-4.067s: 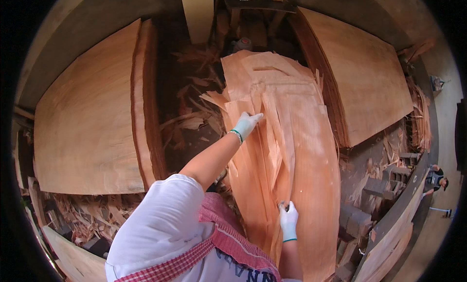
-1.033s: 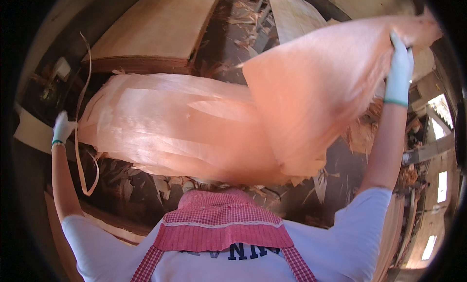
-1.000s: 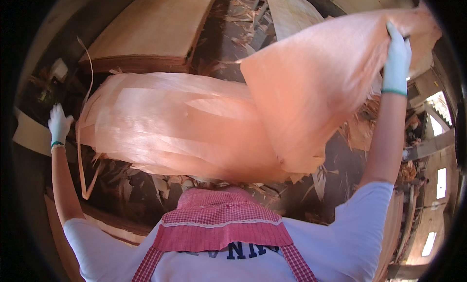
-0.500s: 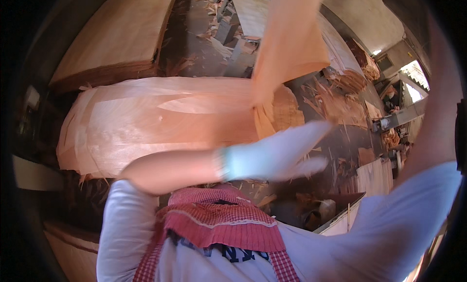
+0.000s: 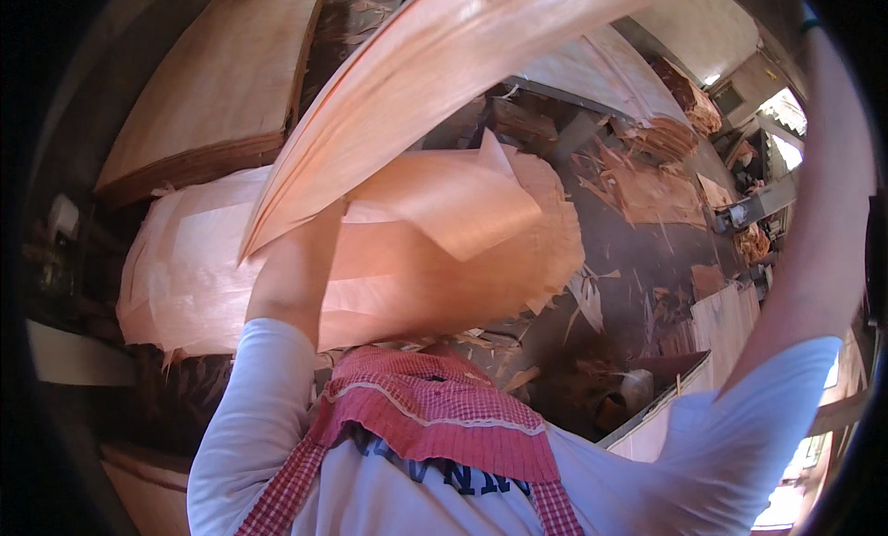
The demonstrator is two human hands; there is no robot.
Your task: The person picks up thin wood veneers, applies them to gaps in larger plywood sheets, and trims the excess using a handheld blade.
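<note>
A long sheet of thin wood veneer (image 5: 416, 83) is raised in an arc from the left middle to the top right. My left forearm (image 5: 296, 268) reaches up to its lower edge, and the sheet hides my left hand. On the right, my right arm (image 5: 814, 212) is lifted high; only a bit of teal cuff (image 5: 809, 18) shows at its end, and the hand is beyond the picture. Below the raised sheet lies a rounded pile of veneer (image 5: 416, 295). A loose, folded veneer piece (image 5: 453, 203) with a pointed corner rests across its top.
A tall stack of flat veneer sheets (image 5: 217, 83) stands at the far left. Another stack (image 5: 638, 92) is at the far right. Scraps (image 5: 638, 184) litter the dark floor on the right. Pale boards (image 5: 726, 319) and an open box (image 5: 666, 379) stand nearer my right side.
My gloved left hand, stretched rightward over the pile before, has swung back left and up behind the veneer. The hanging sheet now sweeps leftward across the view, and a folded piece lies on the pile.
</note>
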